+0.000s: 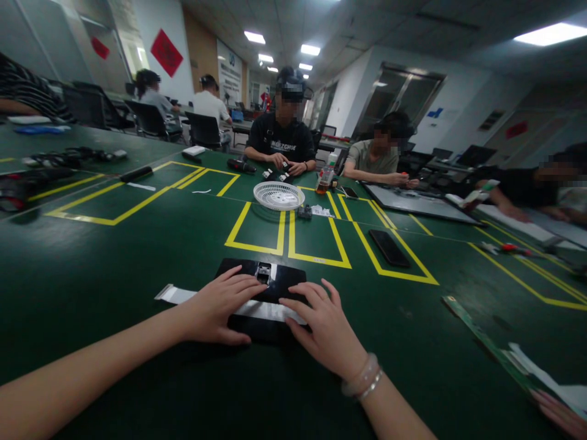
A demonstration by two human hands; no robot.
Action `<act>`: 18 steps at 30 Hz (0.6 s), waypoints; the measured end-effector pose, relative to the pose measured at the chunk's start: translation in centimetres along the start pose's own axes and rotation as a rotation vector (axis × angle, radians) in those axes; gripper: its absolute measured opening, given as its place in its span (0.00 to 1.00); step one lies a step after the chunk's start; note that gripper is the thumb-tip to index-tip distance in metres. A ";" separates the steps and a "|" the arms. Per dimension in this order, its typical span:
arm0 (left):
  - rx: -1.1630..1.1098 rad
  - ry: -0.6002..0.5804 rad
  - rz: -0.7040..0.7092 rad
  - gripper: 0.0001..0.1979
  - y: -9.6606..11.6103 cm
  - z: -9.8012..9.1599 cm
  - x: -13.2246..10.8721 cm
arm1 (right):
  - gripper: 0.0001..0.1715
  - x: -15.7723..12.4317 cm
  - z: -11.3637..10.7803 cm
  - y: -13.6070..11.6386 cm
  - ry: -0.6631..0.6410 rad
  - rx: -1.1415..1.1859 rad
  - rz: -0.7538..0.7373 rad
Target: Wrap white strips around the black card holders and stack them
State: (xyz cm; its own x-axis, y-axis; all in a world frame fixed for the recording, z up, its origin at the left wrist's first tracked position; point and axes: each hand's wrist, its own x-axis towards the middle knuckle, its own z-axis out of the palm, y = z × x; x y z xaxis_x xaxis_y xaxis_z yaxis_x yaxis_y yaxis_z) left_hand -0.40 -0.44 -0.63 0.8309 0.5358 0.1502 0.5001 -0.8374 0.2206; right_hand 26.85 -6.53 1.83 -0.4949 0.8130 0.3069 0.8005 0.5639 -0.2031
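A glossy black plastic panel point(287, 276) lies on the green table in front of me, with a small square recess near its far edge. Across it runs a white flat ribbon cable point(263, 310), whose connector end sticks out to the left past the panel. My left hand point(224, 305) rests over the panel's left part and the cable, fingers stretched out and thumb apart. On the right side, my right hand point(321, 324) has its fingers spread, fingertips touching the panel and the cable's right end. The cable's stretch under my left hand is hidden.
Beyond the panel stand a white round basket point(279, 195) and a bottle point(324, 177). A black phone point(389, 247) lies to the right, near a long green circuit board point(488, 342). Tools and cables point(73, 157) lie at the left. Several people sit around the table.
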 end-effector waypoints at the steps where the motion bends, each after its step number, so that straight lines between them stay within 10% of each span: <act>1: -0.005 0.011 0.004 0.47 0.0 -0.1 0.0 | 0.17 0.0 -0.1 0.1 0.030 -0.003 0.009; 10: 0.065 0.125 -0.104 0.43 -2.7 -1.5 -0.8 | 0.18 0.0 0.1 0.9 0.175 -0.041 0.094; 18: 0.149 0.325 -0.573 0.45 -12.9 -3.8 -5.1 | 0.18 0.0 0.2 1.0 0.147 -0.048 0.099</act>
State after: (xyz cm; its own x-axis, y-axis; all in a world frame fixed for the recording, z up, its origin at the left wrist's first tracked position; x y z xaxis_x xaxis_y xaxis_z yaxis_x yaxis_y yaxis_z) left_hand -12.04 8.00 -0.53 0.3201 0.8856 0.3366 0.8875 -0.4047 0.2205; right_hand 27.57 -5.93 1.40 -0.3608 0.8320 0.4214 0.8598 0.4718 -0.1954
